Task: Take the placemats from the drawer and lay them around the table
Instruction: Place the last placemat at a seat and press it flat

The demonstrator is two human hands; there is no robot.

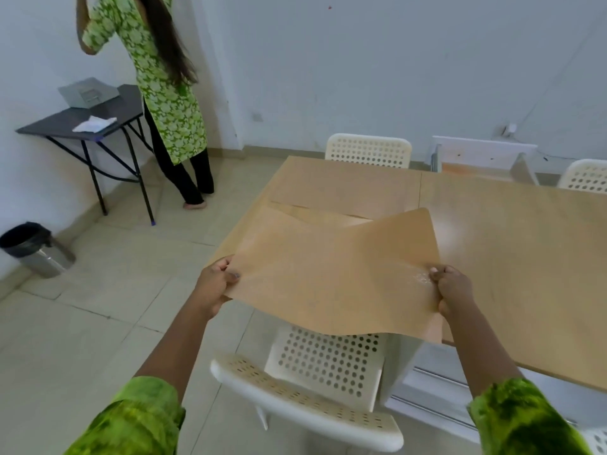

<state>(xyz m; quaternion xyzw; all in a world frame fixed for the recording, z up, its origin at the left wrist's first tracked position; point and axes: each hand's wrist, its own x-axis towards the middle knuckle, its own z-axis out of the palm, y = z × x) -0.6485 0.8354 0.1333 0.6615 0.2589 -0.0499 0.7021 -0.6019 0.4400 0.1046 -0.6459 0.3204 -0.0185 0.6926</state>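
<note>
1. Worktop [509,257]: big pale wood surface, fills the right half of the room as I see it. The near-left corner is where the action is.
2. Step in hand, my read: laying a mat at the near-left place setting. The mat is out of the drawer and not yet flat on the wood.
3. Placemat [335,277]: large tan sheet, thin and floppy, rounded corners, faint sheen. It is held up over the worktop corner and over the white perforated chair [328,366] tucked below. It sags in the middle, and its near edge droops past the worktop edge.
4. Second tan sheet [315,213]: just behind the held one, seemingly on the worktop with an edge lifted. Can't tell whether it's a separate mat or stuck to the first.
5. White drawer [476,159]: at the far side, looks open, with an orange-tan inside. Contents unclear.
6. Next move, my guess: lower the mat, push it away so the near edge clears the lip, square it to the chair, then let go with both hands. It is limp, so it may wrinkle or slide.
7. Left hand [213,284]: on the mat's left edge, thumb on top, fingers [234,275] curled under and clamped on the sheet.
8. Right hand [455,290]: on the right edge, fingers [437,274] bunched tight and pinching the mat.
</note>
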